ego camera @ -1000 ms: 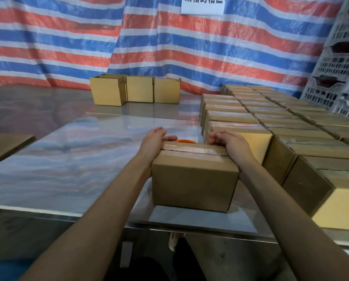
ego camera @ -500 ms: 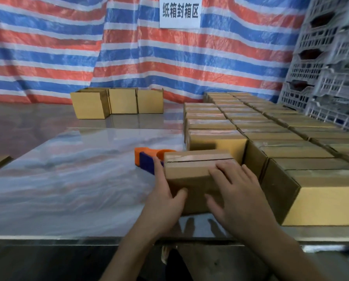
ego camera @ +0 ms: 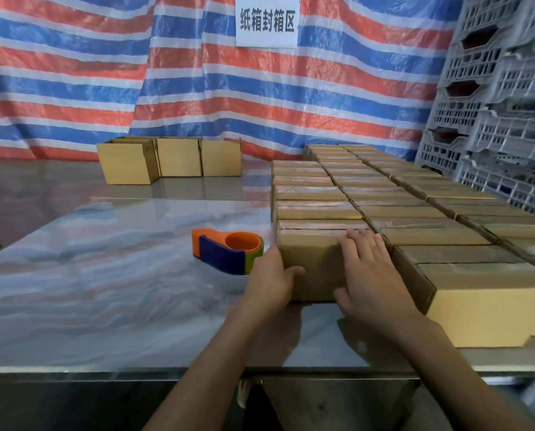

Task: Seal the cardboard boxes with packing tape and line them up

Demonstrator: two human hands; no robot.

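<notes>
- Brown matte cardboard box [ego camera: 314, 262] with a taped top, at 12 o'clock on the glossy table [ego camera: 104, 290], abutting the sealed boxes [ego camera: 415, 206].
- Left hand [ego camera: 270, 283] wraps its left corner, with the thumb across the front.
- Right hand [ego camera: 368, 275] presses flat on it, fingers straight and slightly apart.
- Rounded orange-and-blue plastic tape dispenser [ego camera: 228, 251] lies at the box's 9 o'clock.

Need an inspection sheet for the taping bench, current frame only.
Surface: glossy marbled tabletop, reflective.
Job's things: brown cardboard box at near end of leftmost row of taped cardboard boxes; orange-and-blue tape dispenser left of it, untouched.
Clutter: three plain cardboard boxes at far side.
Grippers: left hand grips box's left near corner; right hand flat over its top edge.
Cables: nothing seen.
Surroundings: striped red-white-blue tarp, white sign, stacked grey plastic crates.
</notes>
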